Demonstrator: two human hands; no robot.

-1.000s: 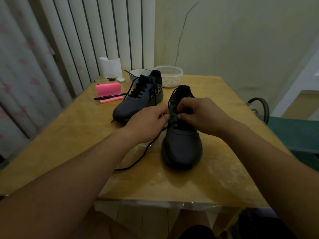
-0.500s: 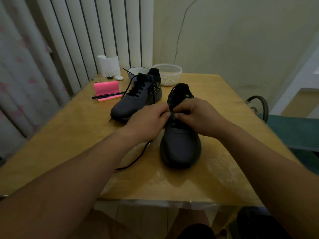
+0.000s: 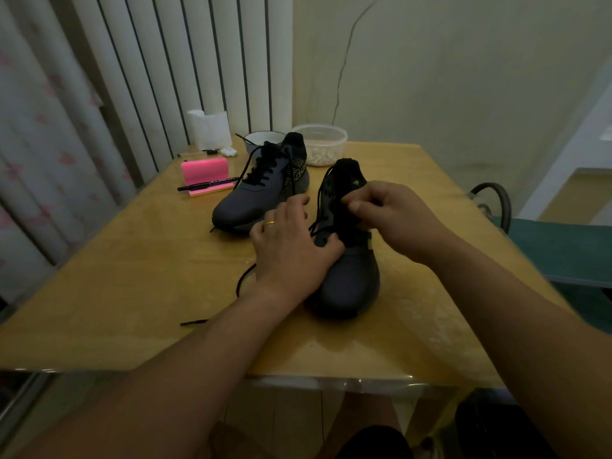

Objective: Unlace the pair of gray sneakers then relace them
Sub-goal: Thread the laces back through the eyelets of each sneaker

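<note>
The near sneaker [image 3: 351, 283] stood on the bench [image 3: 132, 276], just right of the laced far sneaker [image 3: 255, 202]. The left hand [image 3: 291, 251] rested on its side with fingers loosely spread, while the right hand [image 3: 392, 217] pinched the black lace [image 3: 244, 279] near the tongue; the lace's loose end trailed across the bench.

Near sneaker [image 3: 351, 279]: dark gray, black tongue and collar, upright on desk [image 3: 132, 276], toe toward camera. Its black lace [image 3: 243, 279] is partly out, loose along the left eyelets, and trails left across the desk. Far sneaker [image 3: 245, 203]: same gray, yellowish dotted heel panel, fully laced in black, upright, just behind-left of the near one, toe angled near-left.
</note>
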